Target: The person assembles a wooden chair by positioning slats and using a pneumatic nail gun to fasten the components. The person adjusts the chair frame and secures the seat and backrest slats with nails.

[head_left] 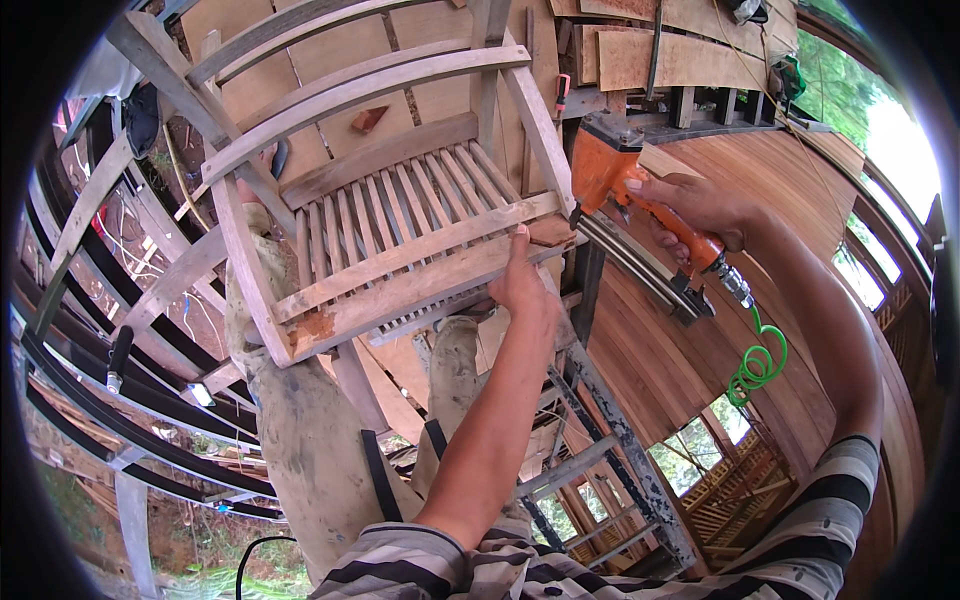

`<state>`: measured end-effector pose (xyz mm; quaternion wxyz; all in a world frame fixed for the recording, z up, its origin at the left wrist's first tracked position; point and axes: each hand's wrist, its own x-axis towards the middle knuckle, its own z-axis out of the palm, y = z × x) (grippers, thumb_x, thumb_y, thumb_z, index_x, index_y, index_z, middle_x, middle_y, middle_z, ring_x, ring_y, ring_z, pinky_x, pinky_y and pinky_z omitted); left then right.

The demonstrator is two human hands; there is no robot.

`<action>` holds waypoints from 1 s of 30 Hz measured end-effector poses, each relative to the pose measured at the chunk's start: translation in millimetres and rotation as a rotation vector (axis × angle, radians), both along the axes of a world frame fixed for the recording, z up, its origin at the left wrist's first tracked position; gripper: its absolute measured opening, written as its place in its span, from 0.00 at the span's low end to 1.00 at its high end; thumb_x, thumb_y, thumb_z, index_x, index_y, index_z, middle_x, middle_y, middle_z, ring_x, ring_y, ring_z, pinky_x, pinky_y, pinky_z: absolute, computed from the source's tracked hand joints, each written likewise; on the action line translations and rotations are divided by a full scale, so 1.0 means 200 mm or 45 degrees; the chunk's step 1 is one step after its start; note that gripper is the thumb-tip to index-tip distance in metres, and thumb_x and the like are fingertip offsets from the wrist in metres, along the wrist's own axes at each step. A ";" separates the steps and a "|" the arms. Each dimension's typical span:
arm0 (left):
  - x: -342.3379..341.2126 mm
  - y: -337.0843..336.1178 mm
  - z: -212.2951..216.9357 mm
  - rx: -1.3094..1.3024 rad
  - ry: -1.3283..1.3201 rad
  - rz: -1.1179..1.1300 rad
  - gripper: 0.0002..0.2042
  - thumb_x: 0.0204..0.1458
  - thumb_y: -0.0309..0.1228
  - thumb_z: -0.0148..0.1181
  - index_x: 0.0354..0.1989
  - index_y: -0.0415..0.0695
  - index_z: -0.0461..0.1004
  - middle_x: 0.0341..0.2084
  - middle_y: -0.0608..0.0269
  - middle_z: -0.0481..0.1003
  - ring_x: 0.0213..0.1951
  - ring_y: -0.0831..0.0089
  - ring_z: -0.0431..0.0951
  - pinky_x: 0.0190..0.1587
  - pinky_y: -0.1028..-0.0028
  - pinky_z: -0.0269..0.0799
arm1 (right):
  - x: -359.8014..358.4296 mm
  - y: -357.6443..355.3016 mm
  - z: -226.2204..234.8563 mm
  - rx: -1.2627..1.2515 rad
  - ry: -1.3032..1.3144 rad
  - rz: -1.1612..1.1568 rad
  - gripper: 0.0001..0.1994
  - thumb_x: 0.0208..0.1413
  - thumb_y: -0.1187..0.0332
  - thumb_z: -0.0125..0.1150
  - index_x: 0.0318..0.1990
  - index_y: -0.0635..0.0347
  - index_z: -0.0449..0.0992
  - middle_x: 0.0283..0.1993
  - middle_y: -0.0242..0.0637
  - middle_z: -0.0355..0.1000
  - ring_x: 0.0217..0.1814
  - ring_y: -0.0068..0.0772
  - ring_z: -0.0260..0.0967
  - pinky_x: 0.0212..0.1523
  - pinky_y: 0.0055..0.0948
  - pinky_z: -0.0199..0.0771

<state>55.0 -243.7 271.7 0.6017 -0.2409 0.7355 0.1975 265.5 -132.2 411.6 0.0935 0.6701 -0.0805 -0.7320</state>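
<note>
In front of me is a weathered wooden chair (355, 95) with a slatted seat and curved rails. My left hand (525, 285) grips its near rail close to the right corner, thumb on top, the other fingers hidden below. My right hand (680, 215) is wrapped round the handle of an orange nail gun (605, 165). The gun's nose is at the chair's right corner, beside a short reddish-brown wood piece (552, 231); whether it touches is hard to tell. A green coiled air hose (762, 365) hangs from the handle's fitting.
A paint-worn ladder (625, 450) stands below the chair to the right. Wooden planking (640, 370) spreads behind it. Dark curved metal bars (150, 440) run along the left. Loose boards (670, 58) lie at the far right, and a small wood offcut (369, 120) lies beyond the seat.
</note>
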 end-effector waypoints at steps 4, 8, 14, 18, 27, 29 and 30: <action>-0.03 0.06 0.01 -0.233 -0.058 -0.096 0.26 0.47 0.32 0.79 0.53 0.37 0.74 0.49 0.58 0.78 0.45 0.70 0.78 0.45 0.69 0.72 | -0.01 0.02 0.05 0.047 -0.052 -0.027 0.26 0.70 0.42 0.50 0.47 0.60 0.68 0.19 0.26 0.60 0.15 0.21 0.61 0.16 0.28 0.66; -0.03 0.08 0.00 -0.306 -0.109 -0.112 0.29 0.45 0.34 0.81 0.53 0.38 0.72 0.49 0.59 0.76 0.44 0.71 0.76 0.44 0.70 0.70 | 0.00 -0.02 0.11 0.113 -0.150 -0.011 0.25 0.71 0.43 0.49 0.45 0.61 0.68 0.19 0.26 0.61 0.15 0.21 0.61 0.17 0.28 0.66; -0.04 0.04 -0.04 -0.325 -0.106 -0.129 0.30 0.46 0.35 0.81 0.54 0.37 0.71 0.49 0.59 0.75 0.45 0.69 0.75 0.45 0.70 0.71 | 0.00 -0.10 0.14 0.077 -0.237 -0.195 0.26 0.70 0.43 0.51 0.51 0.62 0.68 0.18 0.26 0.62 0.16 0.21 0.63 0.18 0.29 0.70; -0.08 0.06 -0.01 -0.317 -0.134 -0.094 0.31 0.48 0.36 0.80 0.55 0.36 0.70 0.50 0.57 0.75 0.45 0.67 0.76 0.49 0.67 0.74 | -0.05 -0.07 0.13 0.149 -0.134 -0.127 0.28 0.70 0.42 0.52 0.53 0.64 0.67 0.18 0.28 0.65 0.16 0.21 0.65 0.18 0.28 0.72; -0.14 0.08 -0.02 -0.273 -0.054 -0.097 0.29 0.49 0.35 0.79 0.55 0.36 0.71 0.51 0.56 0.76 0.46 0.66 0.77 0.49 0.66 0.74 | -0.10 -0.05 0.01 0.100 -0.075 -0.055 0.29 0.69 0.40 0.52 0.52 0.63 0.68 0.19 0.31 0.68 0.16 0.21 0.68 0.17 0.28 0.74; -0.15 0.09 -0.02 -0.268 -0.051 -0.076 0.28 0.49 0.35 0.79 0.55 0.38 0.71 0.50 0.57 0.76 0.46 0.67 0.77 0.49 0.66 0.73 | -0.13 -0.02 -0.01 0.054 -0.068 -0.051 0.29 0.69 0.40 0.52 0.52 0.63 0.68 0.19 0.30 0.68 0.16 0.21 0.67 0.17 0.28 0.75; -0.15 0.09 -0.02 -0.269 -0.049 -0.065 0.28 0.49 0.35 0.79 0.54 0.38 0.72 0.49 0.58 0.77 0.47 0.67 0.77 0.49 0.66 0.73 | -0.13 -0.03 -0.02 0.058 -0.052 -0.071 0.29 0.68 0.40 0.52 0.51 0.63 0.68 0.19 0.30 0.68 0.16 0.21 0.67 0.17 0.28 0.75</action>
